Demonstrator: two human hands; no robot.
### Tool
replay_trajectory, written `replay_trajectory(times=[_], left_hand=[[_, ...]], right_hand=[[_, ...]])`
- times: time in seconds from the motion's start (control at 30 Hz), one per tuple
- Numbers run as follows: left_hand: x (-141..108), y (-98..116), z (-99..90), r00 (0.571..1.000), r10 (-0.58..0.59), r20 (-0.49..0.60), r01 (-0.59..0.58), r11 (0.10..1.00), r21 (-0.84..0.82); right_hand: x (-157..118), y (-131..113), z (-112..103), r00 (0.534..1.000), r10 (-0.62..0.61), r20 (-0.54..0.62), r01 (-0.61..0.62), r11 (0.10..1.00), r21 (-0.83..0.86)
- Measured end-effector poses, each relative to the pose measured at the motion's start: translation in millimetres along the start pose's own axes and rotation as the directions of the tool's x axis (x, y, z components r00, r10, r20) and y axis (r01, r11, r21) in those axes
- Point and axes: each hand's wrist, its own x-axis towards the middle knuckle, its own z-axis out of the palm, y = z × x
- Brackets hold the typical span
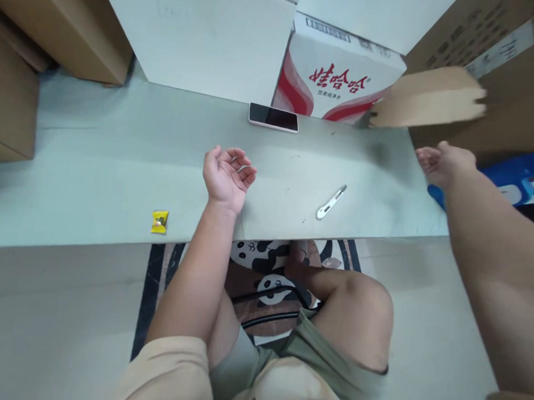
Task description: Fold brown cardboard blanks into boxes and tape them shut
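Cardboard piece [429, 98] is at our two o'clock, just beyond our right hand [447, 166], whose finger opening we cannot tell; our left hand [227, 176] is loosely spread, empty. Ungripped, the cardboard might drop off the table's [93, 153] three-o'clock edge.

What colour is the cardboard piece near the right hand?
The cardboard piece is light brown; head view best.

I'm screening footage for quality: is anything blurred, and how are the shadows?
Head view: the right hand and cardboard piece look blurred, while the utility knife is fairly crisp; head view too: a soft shadow on the tabletop, just below the cardboard piece.
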Motion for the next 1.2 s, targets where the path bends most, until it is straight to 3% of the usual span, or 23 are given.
replay_trajectory(times=[0.1,0.23,0.37,0.47,0.53,0.6,0.67,0.73,0.8,0.83,0.9,1.0,1.13,1.2], left_hand=[[3,2,-2.0,1.000,0.013,0.009,-0.013,1.000,-0.004],[0,14,-2.9,1.000,0.004,0.001,-0.004,0.998,-0.061],[-9,28,-7.9,1.000,-0.007,-0.006,0.006,0.989,-0.148],[-17,40,-17.1,1.000,-0.003,-0.014,0.000,0.972,-0.233],[-22,51,-26.0,0.999,0.012,-0.040,-0.024,0.954,-0.300],[-27,64,-36.5,0.996,0.030,-0.088,-0.060,0.927,-0.370],[-32,79,-47.5,0.987,0.053,-0.153,-0.115,0.892,-0.437],[-36,92,-57.5,0.973,0.070,-0.219,-0.171,0.857,-0.486],[-38,102,-65.9,0.959,0.089,-0.269,-0.219,0.836,-0.503],[-38,105,-69.6,0.954,0.097,-0.285,-0.234,0.834,-0.499],[-37,109,-76.0,0.947,0.109,-0.301,-0.251,0.838,-0.485],[-38,113,-83.8,0.951,0.084,-0.298,-0.228,0.841,-0.490],[-42,120,-90.4,0.949,0.105,-0.297,-0.252,0.818,-0.517],[-42,120,-92.3,0.924,0.171,-0.343,-0.330,0.810,-0.484]], right_hand=[[7,8,24,0.981,0.196,0.018,-0.189,0.964,-0.189],[-31,14,71,0.944,0.301,0.133,-0.241,0.907,-0.344],[-76,-9,137,0.893,0.269,0.360,-0.091,0.892,-0.442],[-107,-39,199,0.814,0.168,0.556,0.122,0.886,-0.447],[-131,-63,248,0.712,0.052,0.700,0.330,0.855,-0.400],[-163,-91,300,0.566,-0.085,0.820,0.523,0.806,-0.277],[-204,-121,350,0.410,-0.189,0.892,0.596,0.796,-0.105],[-249,-152,396,0.288,-0.249,0.925,0.639,0.769,0.008],[-292,-180,434,0.161,-0.292,0.943,0.708,0.699,0.095],[-310,-191,450,0.089,-0.289,0.953,0.692,0.706,0.150],[-336,-206,479,0.063,-0.229,0.971,0.619,0.772,0.142],[-352,-208,507,0.109,-0.143,0.984,0.570,0.820,0.056],[-343,-191,518,0.111,-0.261,0.959,0.571,0.807,0.154],[-331,-183,515,0.170,-0.310,0.935,0.574,0.802,0.162]])
